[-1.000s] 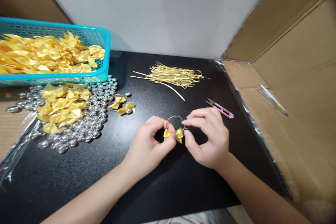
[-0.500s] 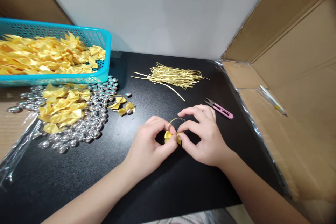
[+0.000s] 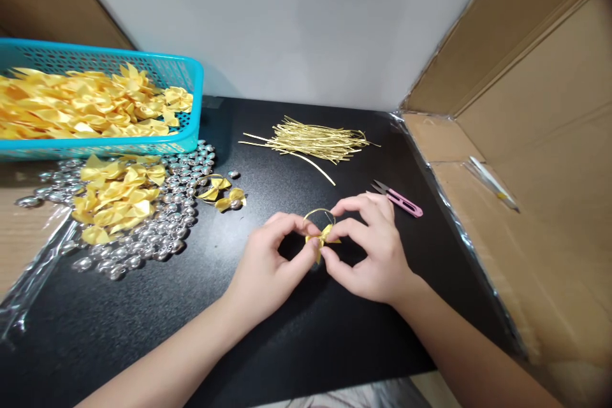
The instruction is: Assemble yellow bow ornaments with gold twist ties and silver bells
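1. The left hand (image 3: 270, 261) and right hand (image 3: 370, 255) meet fingertip to fingertip, both pinching a small yellow bow (image 3: 325, 240) with a gold wire loop (image 3: 319, 211) just above mid-table.
2. Bare black table (image 3: 143, 319) surrounds both forearms.
3. Pink snips (image 3: 401, 201) lie just beyond the right hand. The gold strips (image 3: 318, 139), silver beads (image 3: 162, 239) and blue basket (image 3: 143, 142) sit well apart.

I've only one cam, head-worn, sat close above the near edge of the black table (image 3: 95, 306), looking fwd & down across it to the white wall (image 3: 287, 25) at its far edge, near enough that left hand (image 3: 268, 268) and right hand (image 3: 377, 255) fill mid-frame over its centre.
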`<state>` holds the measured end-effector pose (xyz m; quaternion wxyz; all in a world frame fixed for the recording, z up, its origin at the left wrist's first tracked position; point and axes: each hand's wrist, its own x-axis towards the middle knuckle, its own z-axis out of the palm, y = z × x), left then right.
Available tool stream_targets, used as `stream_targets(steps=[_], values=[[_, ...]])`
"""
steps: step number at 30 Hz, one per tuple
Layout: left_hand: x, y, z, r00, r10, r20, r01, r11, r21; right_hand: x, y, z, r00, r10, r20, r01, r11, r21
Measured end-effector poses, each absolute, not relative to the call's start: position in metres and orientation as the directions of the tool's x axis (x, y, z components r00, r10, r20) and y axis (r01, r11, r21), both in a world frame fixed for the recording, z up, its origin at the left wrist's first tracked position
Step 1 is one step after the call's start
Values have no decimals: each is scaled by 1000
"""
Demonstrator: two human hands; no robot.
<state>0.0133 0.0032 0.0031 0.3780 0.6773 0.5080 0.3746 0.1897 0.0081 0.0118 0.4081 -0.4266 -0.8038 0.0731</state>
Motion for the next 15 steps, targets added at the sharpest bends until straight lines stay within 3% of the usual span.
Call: stream_targets(steps=[7,15], values=[[13,4,4,183,974,130,402,-195,895,184,7,9,-181,788,588,671,536,-512],[13,4,4,188,969,159,428,-226,875,183,7,5,-206,808,552,656,532,-535]])
